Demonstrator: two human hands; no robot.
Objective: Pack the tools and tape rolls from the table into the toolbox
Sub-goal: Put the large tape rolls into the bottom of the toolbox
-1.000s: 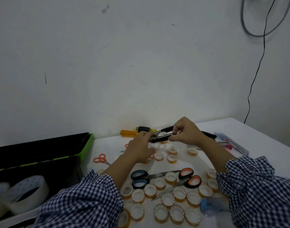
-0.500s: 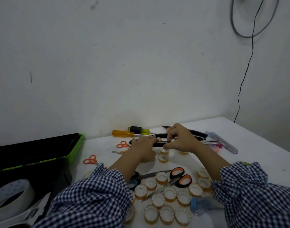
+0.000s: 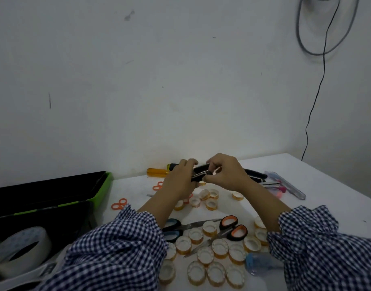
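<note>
On the surface [image 3: 327, 206], your toolbox [image 3: 102, 192] sits open at the left, ready to load. Your left hand [image 3: 181, 179] and right hand [image 3: 224, 175] each keep a curled grip on the black-handled tool [image 3: 201, 172], lifted at the far side, probably folding it shut. Tape rolls [image 3: 214, 248] lie near.

The left hand [image 3: 180, 180] and right hand [image 3: 225, 175] hide most of the black-handled tool [image 3: 200, 169], and the big tape roll [image 3: 22, 242] at the near left is blurry.
</note>
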